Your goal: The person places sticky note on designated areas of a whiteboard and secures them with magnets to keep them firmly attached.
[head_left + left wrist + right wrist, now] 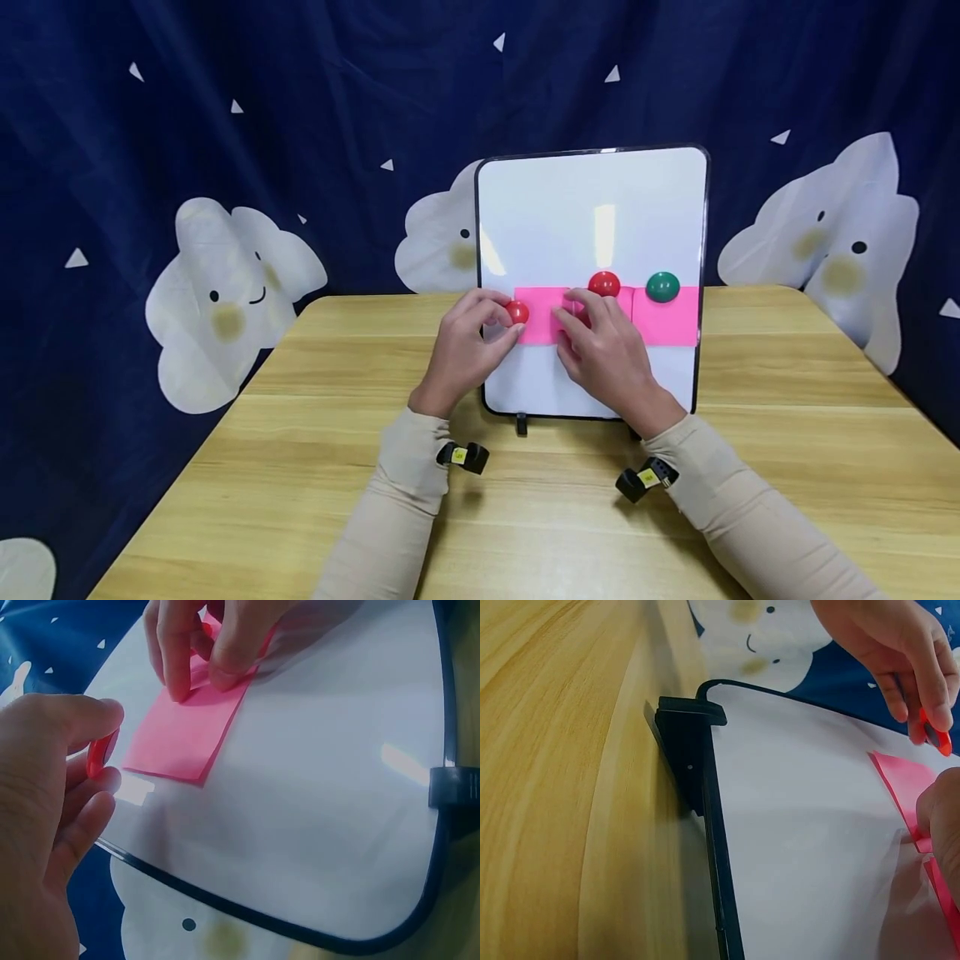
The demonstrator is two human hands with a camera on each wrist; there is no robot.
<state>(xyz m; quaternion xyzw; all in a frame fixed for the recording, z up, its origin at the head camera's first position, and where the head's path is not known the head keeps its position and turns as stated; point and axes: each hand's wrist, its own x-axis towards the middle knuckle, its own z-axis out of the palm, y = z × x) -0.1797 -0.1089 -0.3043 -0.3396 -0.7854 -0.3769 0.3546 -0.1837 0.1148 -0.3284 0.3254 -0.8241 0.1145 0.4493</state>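
Observation:
A round red magnet [103, 752] is pinched between the thumb and fingertips of my left hand [467, 346], at the left end of a row of pink sticky notes on a whiteboard. The magnet is slightly off the board in the left wrist view. My right hand [606, 354] rests its fingertips on the left pink sticky note [538, 317], thumb and fingers apart. That hand partly covers the middle sticky note [626, 302], which has another red magnet [603, 283] at its top. At the right, a green magnet [663, 287] sits on the third sticky note [667, 325].
The whiteboard [555, 192] stands upright on a wooden table [300, 467], held by black feet [682, 750] at its lower edge. Behind it hangs a dark blue curtain [337, 100] with white clouds and triangles. Both wrists wear small black cameras on straps.

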